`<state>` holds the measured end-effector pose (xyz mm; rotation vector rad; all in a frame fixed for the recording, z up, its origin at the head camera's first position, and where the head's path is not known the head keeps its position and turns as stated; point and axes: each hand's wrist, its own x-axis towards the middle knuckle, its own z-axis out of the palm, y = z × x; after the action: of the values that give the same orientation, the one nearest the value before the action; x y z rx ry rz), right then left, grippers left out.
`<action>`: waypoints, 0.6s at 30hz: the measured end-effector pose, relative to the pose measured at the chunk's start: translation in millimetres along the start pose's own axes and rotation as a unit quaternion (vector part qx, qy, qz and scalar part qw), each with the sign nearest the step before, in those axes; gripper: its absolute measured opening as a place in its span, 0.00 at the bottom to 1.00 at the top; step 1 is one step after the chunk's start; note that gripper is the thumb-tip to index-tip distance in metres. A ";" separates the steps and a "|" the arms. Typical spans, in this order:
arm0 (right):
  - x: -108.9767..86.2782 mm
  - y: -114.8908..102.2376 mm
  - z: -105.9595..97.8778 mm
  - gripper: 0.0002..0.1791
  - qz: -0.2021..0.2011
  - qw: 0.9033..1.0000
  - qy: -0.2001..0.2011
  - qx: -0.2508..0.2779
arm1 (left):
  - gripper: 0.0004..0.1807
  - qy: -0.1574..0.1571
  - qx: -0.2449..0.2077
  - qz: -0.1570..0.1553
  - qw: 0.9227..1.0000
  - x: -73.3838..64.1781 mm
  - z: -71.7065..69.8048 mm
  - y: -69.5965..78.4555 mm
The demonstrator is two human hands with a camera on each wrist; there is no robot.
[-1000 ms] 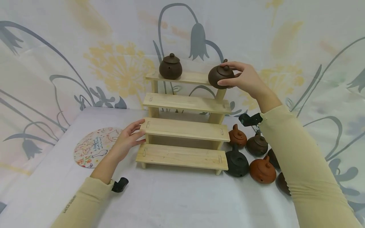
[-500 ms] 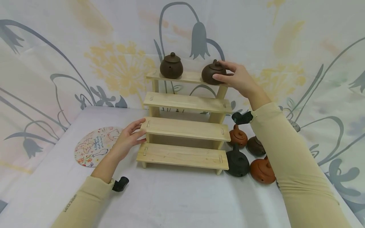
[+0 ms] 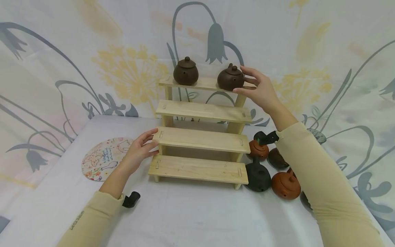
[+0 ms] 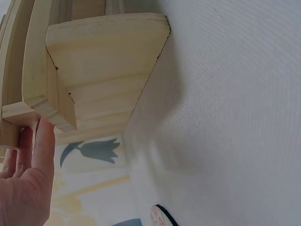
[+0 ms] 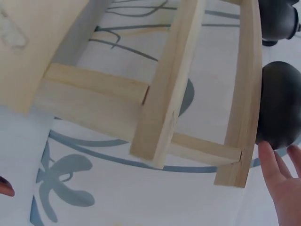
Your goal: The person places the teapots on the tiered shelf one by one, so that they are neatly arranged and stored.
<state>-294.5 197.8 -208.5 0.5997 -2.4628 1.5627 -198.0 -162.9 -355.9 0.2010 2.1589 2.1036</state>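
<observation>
On the top shelf of the wooden stepped stand (image 3: 202, 139), a dark brown teapot (image 3: 230, 79) sits near the right end. My right hand (image 3: 260, 90) is at its right side with fingers spread and the thumb by its lower edge; in the right wrist view the fingertips are at the dark pot body (image 5: 281, 106). Further left on that shelf stands another dark brown lidded teapot (image 3: 186, 72). My left hand (image 3: 139, 151) rests its extended fingers against the left end of the second shelf from the bottom; in the left wrist view some fingertips are hidden behind the wood.
Right of the stand, several teapots are grouped on the white cloth, among them a black one (image 3: 258, 176) and a reddish-brown one (image 3: 286, 185). My right sleeve hides part of them. A round printed mat (image 3: 103, 161) lies on the left. Behind hangs a flower-patterned cloth (image 3: 129, 68).
The teapot in my right hand has moved left onto the top shelf and settled upright. My right fingers have loosened and spread from it. The left hand stays in place.
</observation>
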 end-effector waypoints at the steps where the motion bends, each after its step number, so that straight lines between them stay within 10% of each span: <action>1: -3.2 0.2 -1.1 0.38 -0.009 1.000 0.001 0.000 | 0.29 0.000 0.000 0.001 1.000 -0.1 0.3 0.4; 18: -72.2 14.8 -31.2 0.32 -0.047 0.998 0.021 -0.045 | 0.29 -0.006 0.005 0.004 1.000 -0.1 0.5 1.1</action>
<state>-237.6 249.0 -232.0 0.6511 -2.4221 1.4087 -197.8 -162.4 -354.8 0.2231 2.1651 2.0897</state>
